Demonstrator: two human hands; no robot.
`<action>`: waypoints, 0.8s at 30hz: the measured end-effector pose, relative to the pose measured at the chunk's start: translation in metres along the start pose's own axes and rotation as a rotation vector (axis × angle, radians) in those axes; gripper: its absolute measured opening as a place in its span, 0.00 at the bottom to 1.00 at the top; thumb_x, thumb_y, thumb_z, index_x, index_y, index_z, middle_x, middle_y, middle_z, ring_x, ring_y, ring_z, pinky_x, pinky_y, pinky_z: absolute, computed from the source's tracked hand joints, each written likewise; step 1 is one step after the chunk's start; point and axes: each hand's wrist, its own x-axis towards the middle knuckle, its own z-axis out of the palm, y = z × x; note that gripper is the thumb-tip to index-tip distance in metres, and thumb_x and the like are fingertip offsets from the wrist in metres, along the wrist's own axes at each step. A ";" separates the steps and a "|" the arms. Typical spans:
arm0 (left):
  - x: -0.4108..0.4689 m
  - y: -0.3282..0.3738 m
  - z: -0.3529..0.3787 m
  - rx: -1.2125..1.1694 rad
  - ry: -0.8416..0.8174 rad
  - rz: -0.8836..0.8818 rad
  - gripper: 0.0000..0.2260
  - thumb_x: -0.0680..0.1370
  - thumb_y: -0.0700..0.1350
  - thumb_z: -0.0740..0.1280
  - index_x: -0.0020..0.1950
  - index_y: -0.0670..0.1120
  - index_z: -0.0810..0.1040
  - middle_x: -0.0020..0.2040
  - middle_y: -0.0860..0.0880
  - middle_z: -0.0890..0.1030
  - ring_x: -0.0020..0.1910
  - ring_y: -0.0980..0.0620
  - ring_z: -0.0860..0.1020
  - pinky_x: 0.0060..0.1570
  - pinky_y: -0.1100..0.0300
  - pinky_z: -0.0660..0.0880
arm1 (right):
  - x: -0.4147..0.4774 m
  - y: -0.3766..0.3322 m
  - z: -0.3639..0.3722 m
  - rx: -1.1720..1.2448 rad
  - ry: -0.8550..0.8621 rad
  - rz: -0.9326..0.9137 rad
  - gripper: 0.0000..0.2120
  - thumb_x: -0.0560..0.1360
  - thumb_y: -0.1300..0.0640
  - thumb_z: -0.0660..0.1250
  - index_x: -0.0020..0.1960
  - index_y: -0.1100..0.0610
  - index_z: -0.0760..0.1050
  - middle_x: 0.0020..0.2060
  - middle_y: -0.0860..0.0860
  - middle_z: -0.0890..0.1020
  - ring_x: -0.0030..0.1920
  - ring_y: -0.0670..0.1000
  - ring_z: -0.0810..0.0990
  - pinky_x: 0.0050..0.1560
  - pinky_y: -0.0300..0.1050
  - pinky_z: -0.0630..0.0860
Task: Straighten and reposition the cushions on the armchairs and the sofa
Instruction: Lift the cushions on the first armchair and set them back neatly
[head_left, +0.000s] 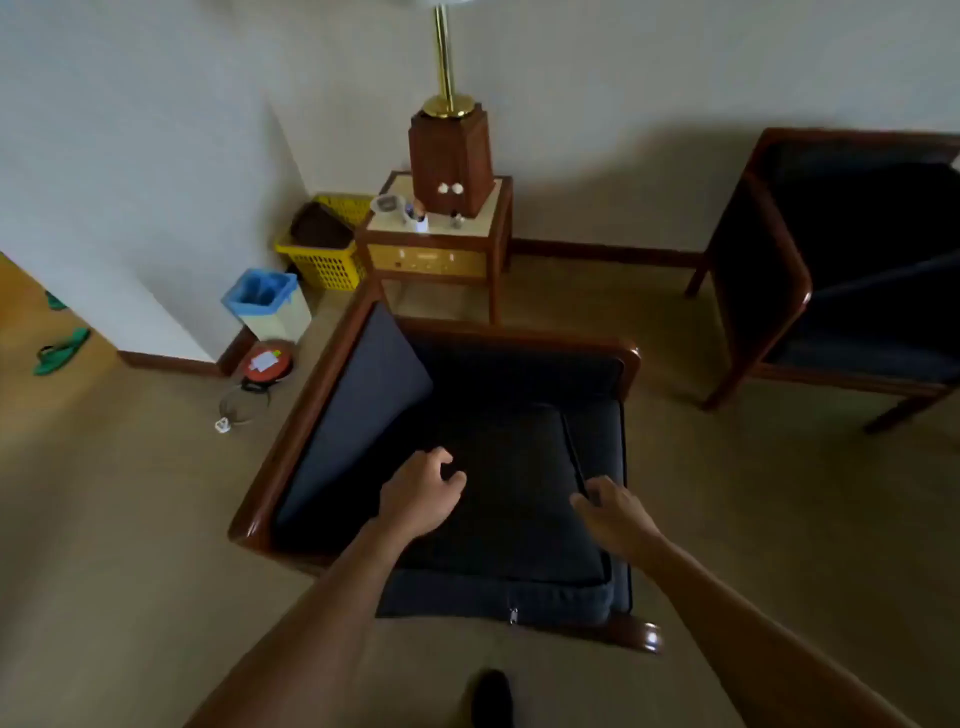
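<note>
Head view: both hands are seen low over the seat cushion (514, 467) of the near armchair (519, 336). The left hand (421, 493) is held with its fingers loosely bent and a little apart, and nothing is held in it. The right hand (608, 512) is set at the cushion's right edge with its fingers bent down. Whether the edge is pinched cannot be told. A second cushion (363, 405) is leaned crooked against the chair's left side.

The seat cushion should be gripped at both sides and pushed back evenly, so that it is set square in the wooden frame. The soft cloth will likely sag, so it should be patted flat. The leaning cushion can then be stood straight.

A tan carpet (130, 519) is laid on the floor. Another armchair (857, 234) is placed well apart on the right. A side table (436, 257) with a lamp (449, 150) is set behind the near chair, with a yellow basket (322, 265) and a bin (275, 312) beside it.
</note>
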 end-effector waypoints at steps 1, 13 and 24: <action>0.005 -0.013 0.008 -0.003 -0.036 -0.050 0.23 0.83 0.59 0.64 0.76 0.51 0.72 0.67 0.49 0.77 0.51 0.55 0.76 0.52 0.54 0.73 | 0.007 0.006 0.011 0.011 -0.013 0.056 0.21 0.83 0.44 0.61 0.68 0.57 0.71 0.59 0.56 0.78 0.51 0.54 0.78 0.47 0.49 0.75; 0.051 -0.106 0.061 -0.333 -0.210 -0.641 0.59 0.66 0.78 0.70 0.86 0.52 0.50 0.83 0.40 0.62 0.79 0.34 0.65 0.74 0.38 0.67 | 0.020 0.057 0.079 0.482 0.010 0.460 0.35 0.80 0.35 0.62 0.80 0.50 0.60 0.69 0.59 0.75 0.65 0.63 0.77 0.61 0.56 0.76; 0.026 -0.105 0.040 -0.682 -0.243 -0.586 0.38 0.73 0.61 0.79 0.78 0.47 0.73 0.67 0.46 0.81 0.61 0.44 0.80 0.65 0.48 0.75 | 0.008 0.042 0.021 0.746 0.042 0.303 0.28 0.81 0.45 0.66 0.79 0.40 0.64 0.69 0.52 0.77 0.63 0.54 0.80 0.62 0.56 0.80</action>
